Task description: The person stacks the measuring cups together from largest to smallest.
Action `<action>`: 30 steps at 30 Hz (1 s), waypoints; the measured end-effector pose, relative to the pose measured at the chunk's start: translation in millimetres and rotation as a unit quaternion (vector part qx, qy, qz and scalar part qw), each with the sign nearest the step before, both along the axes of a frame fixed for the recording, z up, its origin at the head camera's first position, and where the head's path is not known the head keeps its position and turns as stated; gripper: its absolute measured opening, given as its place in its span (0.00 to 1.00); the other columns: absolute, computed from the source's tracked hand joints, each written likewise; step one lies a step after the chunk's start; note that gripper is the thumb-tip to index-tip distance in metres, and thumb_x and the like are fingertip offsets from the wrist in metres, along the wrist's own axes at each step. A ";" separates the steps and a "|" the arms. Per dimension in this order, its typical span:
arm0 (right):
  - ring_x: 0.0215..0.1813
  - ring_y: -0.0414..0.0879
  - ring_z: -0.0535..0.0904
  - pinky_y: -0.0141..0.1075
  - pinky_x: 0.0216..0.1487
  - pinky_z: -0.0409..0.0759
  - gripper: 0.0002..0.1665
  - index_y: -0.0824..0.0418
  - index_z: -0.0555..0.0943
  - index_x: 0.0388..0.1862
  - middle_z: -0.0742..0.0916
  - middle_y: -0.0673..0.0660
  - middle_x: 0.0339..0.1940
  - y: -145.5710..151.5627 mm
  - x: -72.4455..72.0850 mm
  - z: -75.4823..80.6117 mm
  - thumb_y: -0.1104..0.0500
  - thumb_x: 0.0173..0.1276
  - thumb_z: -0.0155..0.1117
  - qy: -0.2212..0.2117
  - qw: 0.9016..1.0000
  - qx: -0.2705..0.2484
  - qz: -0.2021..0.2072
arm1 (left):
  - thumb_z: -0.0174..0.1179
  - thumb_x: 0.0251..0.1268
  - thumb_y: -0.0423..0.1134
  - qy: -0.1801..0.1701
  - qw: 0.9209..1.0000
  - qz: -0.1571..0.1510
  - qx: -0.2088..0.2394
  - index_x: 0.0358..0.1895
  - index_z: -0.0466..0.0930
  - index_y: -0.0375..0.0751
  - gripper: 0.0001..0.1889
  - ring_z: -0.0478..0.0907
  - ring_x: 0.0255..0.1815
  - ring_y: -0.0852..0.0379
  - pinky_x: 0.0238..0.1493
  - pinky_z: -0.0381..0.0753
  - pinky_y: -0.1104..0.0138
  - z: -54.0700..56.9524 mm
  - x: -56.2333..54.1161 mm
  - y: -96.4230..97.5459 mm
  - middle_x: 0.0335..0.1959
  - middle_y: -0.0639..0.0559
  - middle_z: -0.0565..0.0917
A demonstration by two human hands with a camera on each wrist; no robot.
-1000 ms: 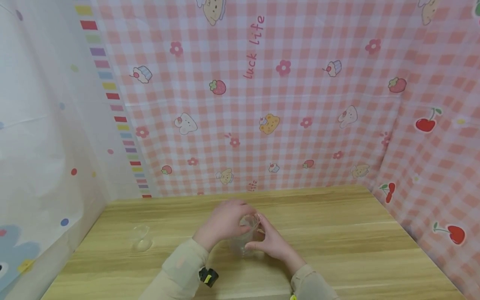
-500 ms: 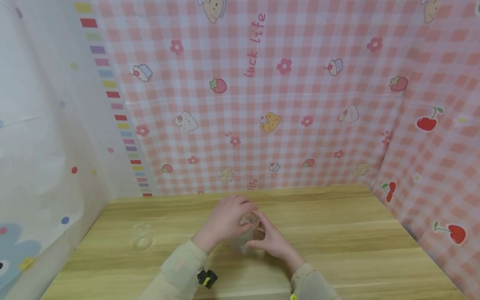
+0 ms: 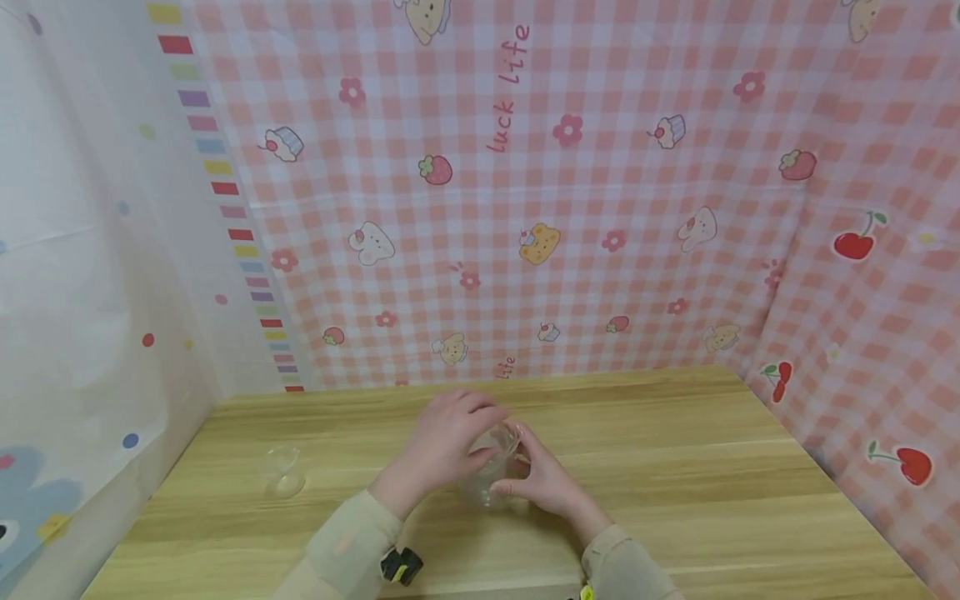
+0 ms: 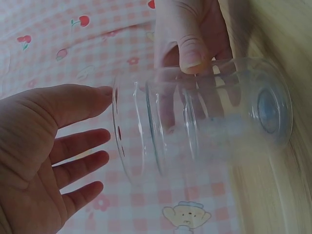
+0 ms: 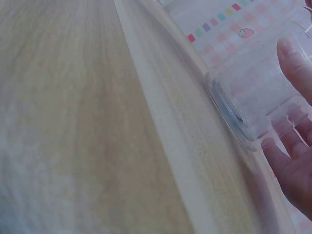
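Note:
A clear plastic cup (image 3: 482, 492) stands upright on the table between the two hands. Its mouth and several ring-like edges show in the left wrist view, where the cup (image 4: 229, 112) appears sideways. My right hand (image 3: 551, 483) grips its side, thumb in front and fingers curled behind. From the right wrist, that thumb and the fingers (image 5: 275, 158) show around the cup's wall, close to its base. My left hand (image 3: 438, 446) arches over the mouth. Its thumb tip is right at the rim, while the other fingers are spread loosely beside it, holding nothing.
A small clear plastic piece with a rounded shape (image 3: 287, 486) lies toward the left of the wood-grain table (image 3: 675, 500). Pink checked cloth (image 3: 600, 192) hangs behind and to the right; a white cloth (image 3: 97, 275) hangs at the left.
My left hand has shifted slightly left, easing away from the cup's mouth. The right hand keeps its grip, and the cup stays in place.

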State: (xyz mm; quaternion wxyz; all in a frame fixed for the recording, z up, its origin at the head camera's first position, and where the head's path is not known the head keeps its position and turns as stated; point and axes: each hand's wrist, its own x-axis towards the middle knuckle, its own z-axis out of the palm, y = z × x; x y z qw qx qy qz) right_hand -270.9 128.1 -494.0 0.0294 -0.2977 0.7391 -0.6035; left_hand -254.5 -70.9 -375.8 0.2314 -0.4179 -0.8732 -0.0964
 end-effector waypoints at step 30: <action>0.70 0.63 0.67 0.49 0.68 0.68 0.52 0.62 0.57 0.76 0.70 0.67 0.71 -1.9 -0.3 1.3 0.69 0.57 0.74 -0.012 1.000 -0.004 -0.007 | 0.78 0.47 0.40 -0.005 0.999 0.032 0.034 0.57 0.81 0.44 0.29 0.77 0.57 0.46 0.58 0.75 0.47 -3.1 8.4 -39.2 0.56 0.48 0.82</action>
